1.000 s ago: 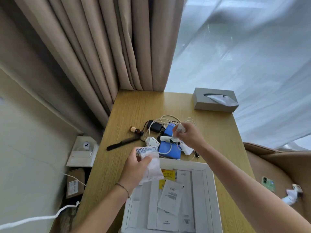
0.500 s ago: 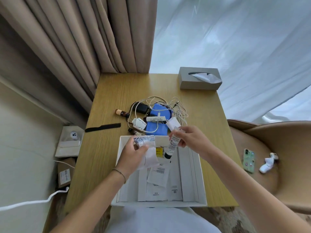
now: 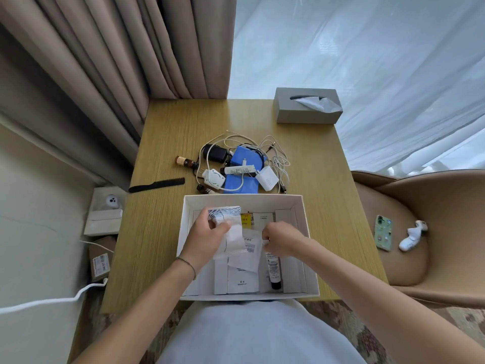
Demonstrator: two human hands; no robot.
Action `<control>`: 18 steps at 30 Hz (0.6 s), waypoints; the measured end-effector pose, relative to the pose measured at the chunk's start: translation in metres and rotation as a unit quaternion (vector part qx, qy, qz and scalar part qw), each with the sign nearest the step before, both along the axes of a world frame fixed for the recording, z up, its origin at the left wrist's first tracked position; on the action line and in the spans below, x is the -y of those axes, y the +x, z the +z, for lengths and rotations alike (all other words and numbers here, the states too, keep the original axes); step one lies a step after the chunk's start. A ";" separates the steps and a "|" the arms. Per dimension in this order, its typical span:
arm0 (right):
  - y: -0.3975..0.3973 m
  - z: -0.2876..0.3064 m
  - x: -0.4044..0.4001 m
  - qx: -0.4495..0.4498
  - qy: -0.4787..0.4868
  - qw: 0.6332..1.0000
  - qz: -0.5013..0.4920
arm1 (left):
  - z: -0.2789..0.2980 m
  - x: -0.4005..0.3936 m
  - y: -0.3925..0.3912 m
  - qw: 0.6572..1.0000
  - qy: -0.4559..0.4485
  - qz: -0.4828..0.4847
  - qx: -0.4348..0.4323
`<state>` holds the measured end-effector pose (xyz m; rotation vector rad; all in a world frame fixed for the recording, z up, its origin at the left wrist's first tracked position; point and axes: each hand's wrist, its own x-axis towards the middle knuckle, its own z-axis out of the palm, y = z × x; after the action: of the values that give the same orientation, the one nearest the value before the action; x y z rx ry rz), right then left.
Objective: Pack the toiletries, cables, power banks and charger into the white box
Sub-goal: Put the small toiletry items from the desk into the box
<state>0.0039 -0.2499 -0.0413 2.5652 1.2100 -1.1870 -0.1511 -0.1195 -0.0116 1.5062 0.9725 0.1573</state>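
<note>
Both hands work inside the white box [image 3: 309,233]: the left hand [image 3: 207,236] grips a white sachet [image 3: 231,232], the right hand [image 3: 282,239] pinches a tube [image 3: 273,269] lying on the box floor.

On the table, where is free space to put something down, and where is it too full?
Bare wood lies between the tissue box and the cable pile, and left of the white box below the comb. Crowded: the pile itself, directly behind the box.

Black-capped tube [image 3: 273,269] lies in white box [image 3: 311,264] (cap nearest).
</note>
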 end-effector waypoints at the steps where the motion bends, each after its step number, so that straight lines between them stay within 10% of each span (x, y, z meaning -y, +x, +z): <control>1: 0.000 -0.003 0.001 0.001 -0.009 1.000 0.010 | -0.001 0.001 -0.001 1.000 0.000 -0.001 -0.001; 18: -0.004 -0.016 0.011 0.157 0.039 0.983 0.083 | -0.026 0.018 0.003 0.980 0.079 -0.142 -0.113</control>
<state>-0.0001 -0.2610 -0.0573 2.5192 1.3805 -0.6832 -0.1484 -0.1376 -0.0375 1.8198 0.9277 -0.1477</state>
